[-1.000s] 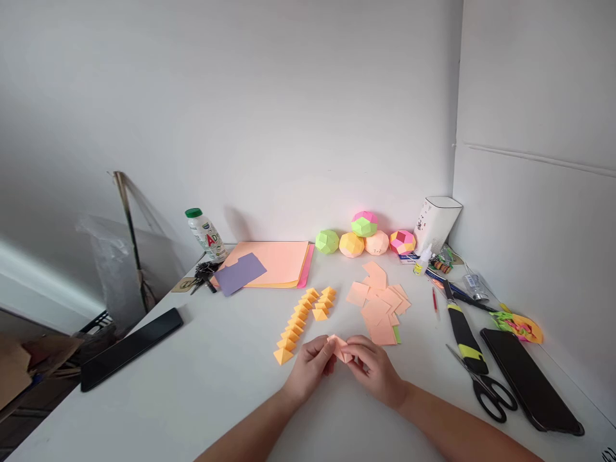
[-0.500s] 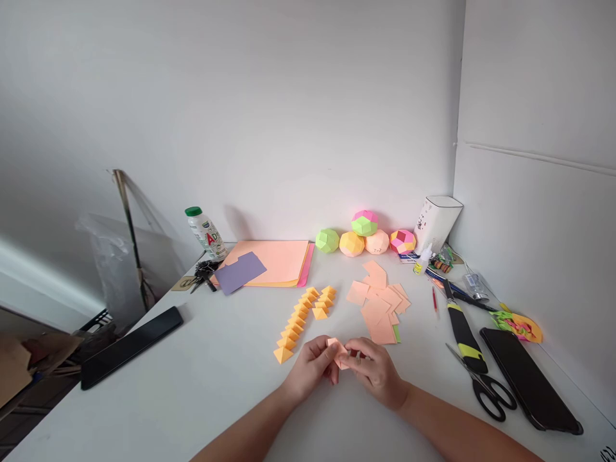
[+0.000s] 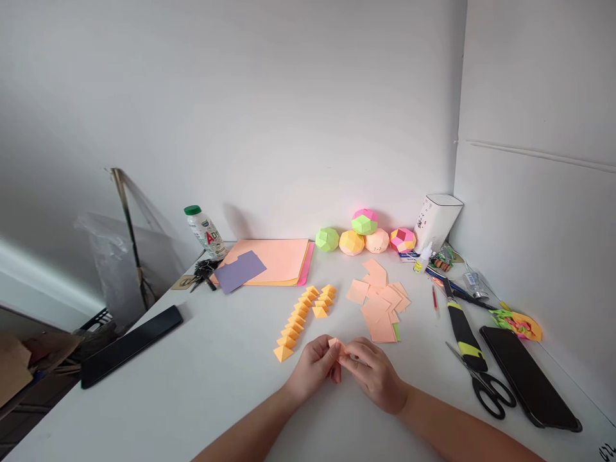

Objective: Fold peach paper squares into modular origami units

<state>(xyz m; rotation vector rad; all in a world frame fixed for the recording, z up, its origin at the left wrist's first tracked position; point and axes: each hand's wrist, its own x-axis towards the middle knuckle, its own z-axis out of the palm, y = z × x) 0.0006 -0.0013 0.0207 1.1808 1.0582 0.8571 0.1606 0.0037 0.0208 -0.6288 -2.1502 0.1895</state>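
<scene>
A small piece of peach paper (image 3: pixel 339 348) is pinched between my two hands near the front of the table; much of it is covered by fingers. My left hand (image 3: pixel 315 369) is closed on its left side, thumb on top. Fingers of my right hand (image 3: pixel 375 372) grip its right edge. Just beyond my left hand stand folded orange paper pyramids (image 3: pixel 294 324) in a long row, with a shorter row (image 3: pixel 324 301) beside it. Loose peach paper pieces (image 3: pixel 380 305) lie in a spread pile beyond my right hand.
Faceted paper balls (image 3: pixel 351 242) sit along the wall. Scissors (image 3: pixel 488 388), a box cutter (image 3: pixel 464 333), a black phone (image 3: pixel 529 378) and a glue bottle (image 3: pixel 422 260) lie right. At left are another dark phone (image 3: pixel 132 346), coloured sheets (image 3: pixel 269 256) and a white bottle (image 3: pixel 206 232).
My right fingers have moved slightly left over the peach paper, which now shows less of its face and looks more folded. My left hand keeps its hold.
</scene>
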